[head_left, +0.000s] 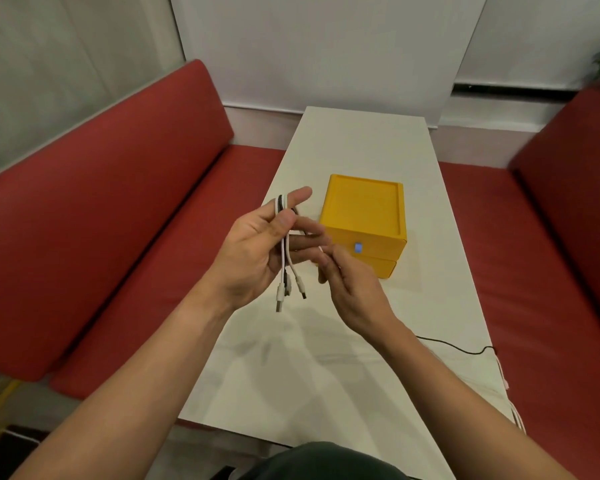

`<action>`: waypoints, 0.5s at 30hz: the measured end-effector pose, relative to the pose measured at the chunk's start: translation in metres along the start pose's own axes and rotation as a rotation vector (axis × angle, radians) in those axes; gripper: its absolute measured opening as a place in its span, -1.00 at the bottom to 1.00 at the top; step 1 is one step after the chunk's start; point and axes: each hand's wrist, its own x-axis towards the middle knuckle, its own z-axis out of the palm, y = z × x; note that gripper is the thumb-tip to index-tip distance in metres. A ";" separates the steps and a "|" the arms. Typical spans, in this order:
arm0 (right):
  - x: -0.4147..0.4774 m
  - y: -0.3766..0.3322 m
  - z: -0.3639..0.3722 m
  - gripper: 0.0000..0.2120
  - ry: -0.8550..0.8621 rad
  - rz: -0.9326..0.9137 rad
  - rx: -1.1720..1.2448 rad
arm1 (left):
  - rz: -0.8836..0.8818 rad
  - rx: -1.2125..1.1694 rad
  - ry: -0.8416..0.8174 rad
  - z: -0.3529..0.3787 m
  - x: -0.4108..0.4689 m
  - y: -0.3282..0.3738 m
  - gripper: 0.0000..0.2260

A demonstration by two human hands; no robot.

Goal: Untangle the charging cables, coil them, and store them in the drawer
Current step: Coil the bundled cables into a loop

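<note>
Flanking everything are two red benches [84,237], and a long white tabletop [343,358] is running between them. A yellow drawer box [361,209] is sitting near the middle of it, with both drawers pushed shut.

The left hand [250,258] is hovering just in front of the box. Its grip is clamping the charging cables [284,258], a white-and-black bundle looping over the index finger and pinned by the thumb. The right hand [354,292] is meeting it, and its grip seems to be pinching one white strand of that bundle. A black cable [458,347] is lying on the tabletop to the right. Some pale cables [515,414] are hanging over the right edge. The plugs [280,301] are dangling free under the left palm. A small blue knob [358,248] is showing on the upper drawer.

The loop is sitting near the fingertip, so a hard pull by the right hand is likely to drag it off and undo the coil. The dangling plugs are risking a snag in each other. With both hands occupied and the drawers shut, freeing one hand to open a drawer is risking a loosened hold. The cables over the edge are looking ready to slide off.
</note>
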 end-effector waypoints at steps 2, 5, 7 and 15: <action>-0.002 -0.005 0.000 -0.81 -0.065 -0.001 -0.021 | -0.005 -0.013 0.004 -0.003 0.000 -0.002 -0.65; -0.005 -0.016 -0.003 -0.81 -0.157 0.018 -0.021 | 0.025 -0.017 0.008 -0.009 0.004 -0.005 -0.68; -0.008 -0.024 -0.005 -0.80 -0.213 0.035 0.000 | 0.046 -0.009 0.013 -0.012 0.007 -0.007 -0.70; -0.017 -0.053 -0.014 -0.74 -0.272 0.252 0.204 | 0.092 0.149 0.008 -0.019 0.008 -0.016 -0.64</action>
